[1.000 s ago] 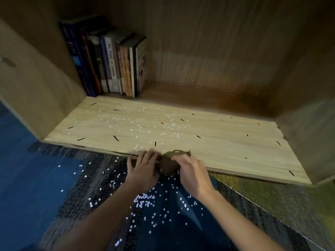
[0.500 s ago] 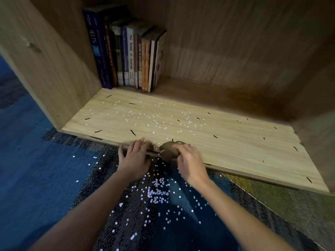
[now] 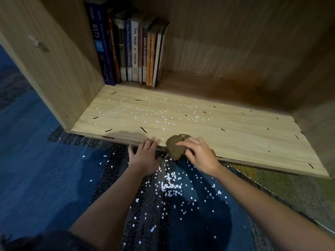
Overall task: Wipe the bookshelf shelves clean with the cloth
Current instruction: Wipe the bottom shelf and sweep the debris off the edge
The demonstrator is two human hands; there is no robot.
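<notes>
The bottom shelf [image 3: 226, 134] is a light wood board strewn with small white beads [image 3: 163, 115] and thin dark slivers. A crumpled brown cloth [image 3: 175, 145] rests on the shelf's front edge near the middle. My right hand [image 3: 199, 154] presses on the cloth and grips it from the right side. My left hand [image 3: 145, 156] lies just left of the cloth, fingers spread, fingertips on the shelf's front lip, holding nothing. Many white beads [image 3: 170, 185] lie on the dark blue carpet below the hands.
A row of upright books [image 3: 130, 51] stands at the shelf's back left against the left side panel [image 3: 54, 69]. The right side panel [image 3: 317, 124] closes the compartment. Blue patterned carpet [image 3: 45, 178] covers the floor in front.
The view has moved closer and shifted so the shelf sits more to the right. Both hands stay at the front edge with the cloth; more beads lie on the carpet.
</notes>
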